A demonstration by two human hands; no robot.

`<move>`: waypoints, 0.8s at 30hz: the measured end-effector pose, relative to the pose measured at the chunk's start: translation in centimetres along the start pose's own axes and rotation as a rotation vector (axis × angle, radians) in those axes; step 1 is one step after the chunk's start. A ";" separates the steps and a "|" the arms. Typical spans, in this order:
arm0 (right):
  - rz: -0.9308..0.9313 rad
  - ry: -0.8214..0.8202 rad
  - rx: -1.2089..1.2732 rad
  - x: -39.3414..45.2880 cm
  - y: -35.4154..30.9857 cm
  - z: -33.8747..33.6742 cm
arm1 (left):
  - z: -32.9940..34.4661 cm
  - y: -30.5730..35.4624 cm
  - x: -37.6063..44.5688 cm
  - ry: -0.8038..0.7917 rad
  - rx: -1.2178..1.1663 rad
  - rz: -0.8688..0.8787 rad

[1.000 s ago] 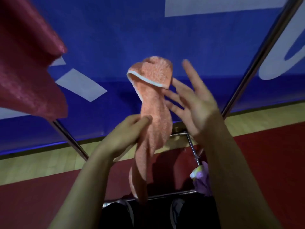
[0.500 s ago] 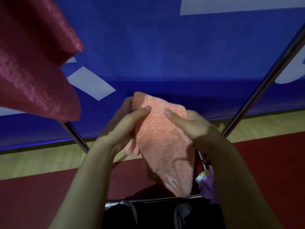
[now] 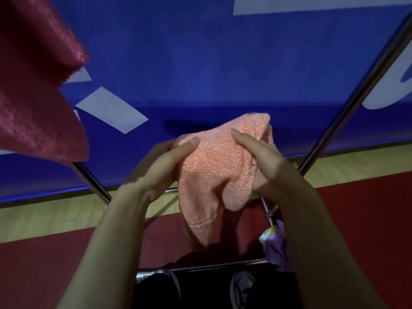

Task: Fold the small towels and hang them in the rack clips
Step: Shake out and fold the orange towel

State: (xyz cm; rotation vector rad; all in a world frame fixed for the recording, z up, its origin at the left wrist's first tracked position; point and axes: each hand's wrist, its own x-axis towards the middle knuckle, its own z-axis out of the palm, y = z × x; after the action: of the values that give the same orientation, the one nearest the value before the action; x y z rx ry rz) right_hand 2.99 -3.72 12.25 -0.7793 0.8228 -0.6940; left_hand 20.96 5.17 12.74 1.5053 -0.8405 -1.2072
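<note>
Towel (image 3: pixel 219 166) — gripped by both hands.

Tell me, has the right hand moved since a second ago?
Yes. The right hand dropped from open in the air onto the orange towel, lower against the blue wall.

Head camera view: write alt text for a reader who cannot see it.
Two bare hands, left hand and right hand, grip a bunched orange towel in mid-air before a blue banner. A dark red towel hangs at upper left; metal rack poles cross behind.

Maroon towel (image 3: pixel 38 103) upper left, rack poles (image 3: pixel 365 85) flanking
</note>
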 end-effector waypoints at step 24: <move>-0.069 -0.029 -0.009 -1.1 -1.5 -2.7 | -1.3 -0.7 0.7 0.241 -0.213 0.079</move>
State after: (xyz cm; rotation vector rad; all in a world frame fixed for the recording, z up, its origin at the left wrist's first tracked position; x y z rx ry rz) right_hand -0.12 -4.54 12.69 -0.8277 0.7760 -0.7393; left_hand 22.37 5.06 11.85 1.3971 -0.5857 -0.9999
